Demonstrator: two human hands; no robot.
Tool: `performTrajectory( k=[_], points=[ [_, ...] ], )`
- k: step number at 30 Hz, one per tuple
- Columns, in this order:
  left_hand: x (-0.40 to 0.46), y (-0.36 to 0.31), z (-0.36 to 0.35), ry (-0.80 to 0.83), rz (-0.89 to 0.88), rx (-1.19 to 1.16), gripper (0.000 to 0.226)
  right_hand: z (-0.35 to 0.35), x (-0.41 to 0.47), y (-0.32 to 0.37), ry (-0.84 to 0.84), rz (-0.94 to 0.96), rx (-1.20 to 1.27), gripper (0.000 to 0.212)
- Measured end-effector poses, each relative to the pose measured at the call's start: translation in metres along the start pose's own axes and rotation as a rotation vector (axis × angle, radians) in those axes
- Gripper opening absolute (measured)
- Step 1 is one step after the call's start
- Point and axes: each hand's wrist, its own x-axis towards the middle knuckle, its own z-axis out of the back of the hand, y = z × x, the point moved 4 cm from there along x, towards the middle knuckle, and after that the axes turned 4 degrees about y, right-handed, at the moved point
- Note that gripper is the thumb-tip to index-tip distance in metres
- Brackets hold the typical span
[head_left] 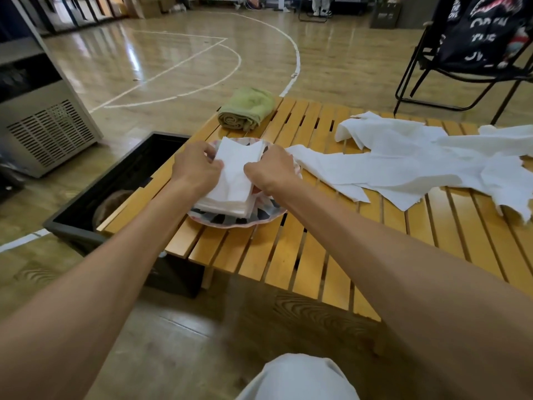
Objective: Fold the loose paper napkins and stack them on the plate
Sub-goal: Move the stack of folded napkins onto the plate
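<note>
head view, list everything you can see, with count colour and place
folded napkins: one stack, white, on the plate
plate: one, pink-rimmed, patterned, left part of the table
loose napkins: a pile, count unclear, white, spread over the table's right side
towel: one, green, rolled, far left corner of the table
table: one, slatted wood
bin: one, black, on the floor left of the table
chair: one, black frame, dark printed cloth on it, far right
left hand: fingers grip the stack's left edge
right hand: fingers grip its right edge
</note>
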Motion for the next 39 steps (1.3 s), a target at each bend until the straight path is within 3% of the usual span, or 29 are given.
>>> performTrajectory(
  k=[4,8,13,17,21,31,39],
  points=[
    [-0.005,0.003,0.0,0.001,-0.019,0.014,0.035,0.001,-0.003,-0.003,-0.019,0.002,-0.041,0.039],
    [-0.011,0.002,0.001,0.025,0.009,0.063,0.039,0.002,-0.006,-0.008,0.028,-0.052,-0.032,0.017],
    [-0.013,-0.002,0.005,-0.013,0.026,0.046,0.025,0.001,-0.011,-0.008,0.029,-0.121,-0.003,0.008],
    [-0.013,-0.002,0.009,-0.019,0.03,0.035,0.018,0.003,-0.011,-0.004,0.033,-0.111,0.024,0.019],
    [-0.015,0.0,0.009,-0.017,0.026,0.049,0.018,0.003,-0.014,-0.005,0.072,-0.122,0.06,0.005],
    [-0.004,0.019,-0.002,0.121,0.105,0.148,0.042,-0.004,-0.011,-0.01,0.147,-0.188,-0.018,0.023],
    [-0.003,0.018,-0.001,0.15,0.121,0.088,0.041,-0.009,-0.005,-0.011,0.171,-0.3,0.093,0.024]
  ],
)
